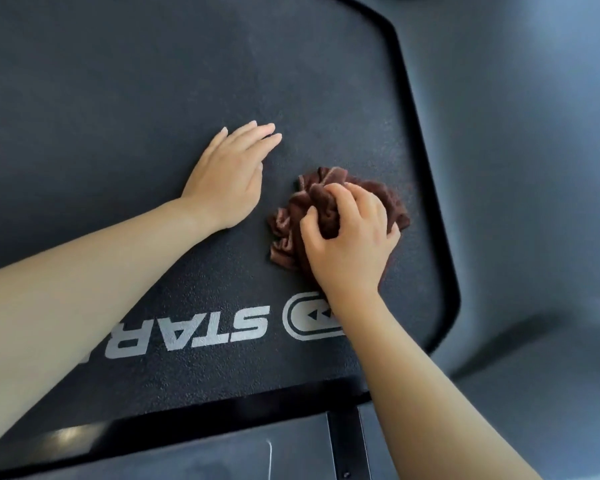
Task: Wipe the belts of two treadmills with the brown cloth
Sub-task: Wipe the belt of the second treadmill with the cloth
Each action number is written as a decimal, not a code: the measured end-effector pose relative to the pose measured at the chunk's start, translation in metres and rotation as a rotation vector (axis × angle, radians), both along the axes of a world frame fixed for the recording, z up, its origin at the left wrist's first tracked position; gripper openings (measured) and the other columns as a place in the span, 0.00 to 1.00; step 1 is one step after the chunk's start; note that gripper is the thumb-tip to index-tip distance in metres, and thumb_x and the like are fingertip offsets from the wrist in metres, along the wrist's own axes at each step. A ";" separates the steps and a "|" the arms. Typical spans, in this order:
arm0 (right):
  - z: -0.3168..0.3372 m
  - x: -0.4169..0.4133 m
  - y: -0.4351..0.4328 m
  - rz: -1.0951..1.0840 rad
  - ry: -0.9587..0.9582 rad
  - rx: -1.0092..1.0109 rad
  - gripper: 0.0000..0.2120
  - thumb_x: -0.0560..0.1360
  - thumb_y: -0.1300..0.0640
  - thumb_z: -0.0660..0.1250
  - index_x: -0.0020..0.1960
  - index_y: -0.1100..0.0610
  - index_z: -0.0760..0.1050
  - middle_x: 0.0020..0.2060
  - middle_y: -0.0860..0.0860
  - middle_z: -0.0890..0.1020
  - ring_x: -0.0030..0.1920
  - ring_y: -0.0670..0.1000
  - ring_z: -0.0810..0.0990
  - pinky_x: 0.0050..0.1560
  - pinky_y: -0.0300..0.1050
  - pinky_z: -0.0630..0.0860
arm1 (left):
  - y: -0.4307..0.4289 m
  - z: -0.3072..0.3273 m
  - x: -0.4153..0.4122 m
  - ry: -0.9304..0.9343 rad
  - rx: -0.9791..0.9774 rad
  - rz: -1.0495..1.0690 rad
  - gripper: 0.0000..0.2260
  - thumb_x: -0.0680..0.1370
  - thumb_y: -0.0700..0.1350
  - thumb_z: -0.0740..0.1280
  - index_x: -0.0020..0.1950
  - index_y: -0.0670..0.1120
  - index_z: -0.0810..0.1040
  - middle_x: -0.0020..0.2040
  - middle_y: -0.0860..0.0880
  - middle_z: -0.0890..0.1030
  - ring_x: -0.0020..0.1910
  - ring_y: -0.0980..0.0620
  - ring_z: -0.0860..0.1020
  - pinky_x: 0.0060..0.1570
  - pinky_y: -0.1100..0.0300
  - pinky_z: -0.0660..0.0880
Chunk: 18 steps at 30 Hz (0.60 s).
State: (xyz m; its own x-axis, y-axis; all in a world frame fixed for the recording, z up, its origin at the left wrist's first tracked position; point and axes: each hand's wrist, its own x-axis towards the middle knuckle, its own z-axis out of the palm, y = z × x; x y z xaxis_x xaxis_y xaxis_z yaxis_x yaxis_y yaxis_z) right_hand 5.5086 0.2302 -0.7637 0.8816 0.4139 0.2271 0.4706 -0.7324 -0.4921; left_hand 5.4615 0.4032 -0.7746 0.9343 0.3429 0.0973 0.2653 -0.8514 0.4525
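A dark textured treadmill belt (118, 98) fills most of the head view, with a pale printed logo (222, 329) near its lower part. The brown cloth (293, 220) lies bunched on the belt right of centre. My right hand (347, 240) presses down on it with fingers curled into the fabric. My left hand (231, 174) rests flat on the belt just left of the cloth, fingers together and extended, holding nothing.
A black raised rim (426, 161) borders the belt on the right. Beyond it is a smooth grey-blue side cover (534, 168). A glossy black end cap (187, 427) and a grey panel (222, 459) run along the bottom edge.
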 end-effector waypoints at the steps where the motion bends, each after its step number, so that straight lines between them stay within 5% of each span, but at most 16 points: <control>1: 0.000 0.002 0.002 -0.002 0.001 0.010 0.13 0.70 0.47 0.67 0.54 0.47 0.78 0.57 0.44 0.78 0.63 0.47 0.71 0.61 0.58 0.61 | 0.001 0.000 0.000 0.005 -0.002 0.007 0.21 0.79 0.36 0.54 0.73 0.44 0.64 0.74 0.48 0.63 0.75 0.48 0.57 0.73 0.48 0.48; 8: 0.007 0.071 0.052 0.052 0.049 -0.003 0.15 0.73 0.46 0.63 0.57 0.48 0.77 0.59 0.44 0.76 0.64 0.47 0.69 0.66 0.61 0.59 | 0.001 -0.004 0.002 0.070 0.073 0.146 0.22 0.80 0.43 0.55 0.74 0.49 0.62 0.76 0.51 0.60 0.75 0.51 0.54 0.72 0.43 0.46; 18: 0.001 0.070 0.046 0.104 0.058 -0.001 0.14 0.73 0.47 0.64 0.56 0.49 0.77 0.60 0.45 0.76 0.65 0.48 0.68 0.66 0.62 0.56 | 0.017 -0.002 0.023 0.077 0.086 0.125 0.22 0.80 0.46 0.58 0.74 0.48 0.63 0.75 0.49 0.61 0.75 0.49 0.56 0.72 0.45 0.50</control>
State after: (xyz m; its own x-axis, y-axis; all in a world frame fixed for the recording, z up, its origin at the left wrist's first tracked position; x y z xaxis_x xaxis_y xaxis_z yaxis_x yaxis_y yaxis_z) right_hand 5.5785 0.2759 -0.7624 0.8453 0.5044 0.1763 0.5151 -0.6815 -0.5198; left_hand 5.4849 0.4206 -0.7762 0.8908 0.4503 0.0611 0.4026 -0.8443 0.3537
